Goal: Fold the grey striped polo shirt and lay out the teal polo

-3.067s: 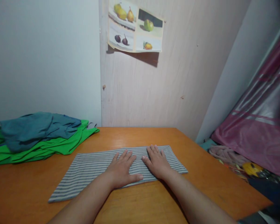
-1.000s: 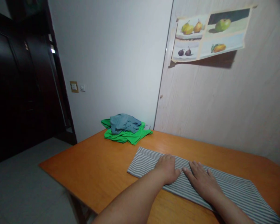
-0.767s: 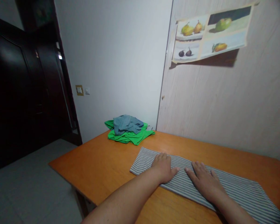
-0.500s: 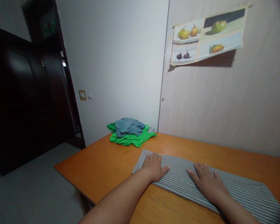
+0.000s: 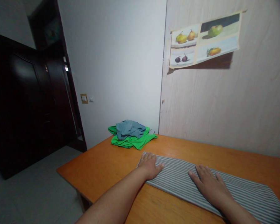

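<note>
A striped grey-and-white cloth, folded into a long flat strip, lies across the wooden table. Flat on its left end rests my left hand, fingers together and thumb apart. My right hand lies on the middle of the strip with its fingers stretched out. Neither hand grips the fabric; both palms face down on it. The right end of the cloth runs out toward the lower right corner, partly behind my right forearm.
Near the wall, at the table's back left, a crumpled blue-grey garment sits on a bright green one. The table's left edge drops to a tiled floor. A fruit picture sheet hangs on the wall; dark doors stand at left.
My left hand has slid a little to the left, over the cloth's left end. My right hand stays in about the same place. The view has shifted slightly.
</note>
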The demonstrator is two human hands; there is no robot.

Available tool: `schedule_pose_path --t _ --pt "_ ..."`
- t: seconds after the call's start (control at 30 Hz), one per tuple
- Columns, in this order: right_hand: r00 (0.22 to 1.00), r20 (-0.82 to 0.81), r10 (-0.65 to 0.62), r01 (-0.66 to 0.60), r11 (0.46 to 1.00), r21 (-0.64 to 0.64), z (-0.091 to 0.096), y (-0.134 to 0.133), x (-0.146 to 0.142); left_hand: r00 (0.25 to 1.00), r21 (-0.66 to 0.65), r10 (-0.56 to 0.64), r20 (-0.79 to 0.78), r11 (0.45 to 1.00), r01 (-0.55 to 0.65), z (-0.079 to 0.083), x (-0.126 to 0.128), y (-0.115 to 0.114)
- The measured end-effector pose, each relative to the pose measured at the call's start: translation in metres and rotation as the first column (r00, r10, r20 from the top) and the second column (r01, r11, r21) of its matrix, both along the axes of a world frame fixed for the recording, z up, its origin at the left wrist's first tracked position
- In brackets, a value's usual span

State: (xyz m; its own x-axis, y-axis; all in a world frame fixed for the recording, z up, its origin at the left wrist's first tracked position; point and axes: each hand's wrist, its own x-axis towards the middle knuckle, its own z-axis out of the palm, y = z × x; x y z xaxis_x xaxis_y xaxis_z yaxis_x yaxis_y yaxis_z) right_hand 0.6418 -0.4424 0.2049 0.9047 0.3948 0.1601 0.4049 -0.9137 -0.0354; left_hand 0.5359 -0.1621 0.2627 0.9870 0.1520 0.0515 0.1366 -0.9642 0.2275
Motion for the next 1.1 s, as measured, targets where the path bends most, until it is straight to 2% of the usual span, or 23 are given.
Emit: schedule_pose_path --t 0.27,0.43,0.57,0.73,0.93,1.1 --pt "1.0 -0.003 -0.004 0.004 1.0 0.029 0.003 0.002 -0.002 0.998 0.044 0.02 0.058 0.999 -0.023 -0.002 -0.004 0.013" --pt "0.998 -0.041 -0.041 0.042 0.998 0.039 0.012 0.006 -0.008 1.0 0.088 -0.01 0.027 0.996 0.008 0.007 -0.001 0.017" --pt "0.998 -0.047 -0.04 0.043 0.998 0.049 0.017 0.008 -0.012 0.997 0.106 -0.05 0.058 0.993 0.044 0.012 0.005 0.001" --pt "0.998 -0.055 -0.043 0.046 0.998 0.049 0.02 0.008 -0.016 0.977 0.049 -0.211 0.042 0.977 0.209 0.007 0.005 -0.024" --pt "0.995 -0.084 -0.046 0.05 0.997 0.051 0.024 0.009 -0.018 0.979 0.013 -0.199 -0.04 0.98 0.2 0.007 0.008 -0.03" --pt "0.995 -0.089 -0.048 0.053 0.997 0.054 0.023 0.009 -0.017 0.967 0.036 -0.253 0.015 0.967 0.252 0.009 0.019 -0.048"
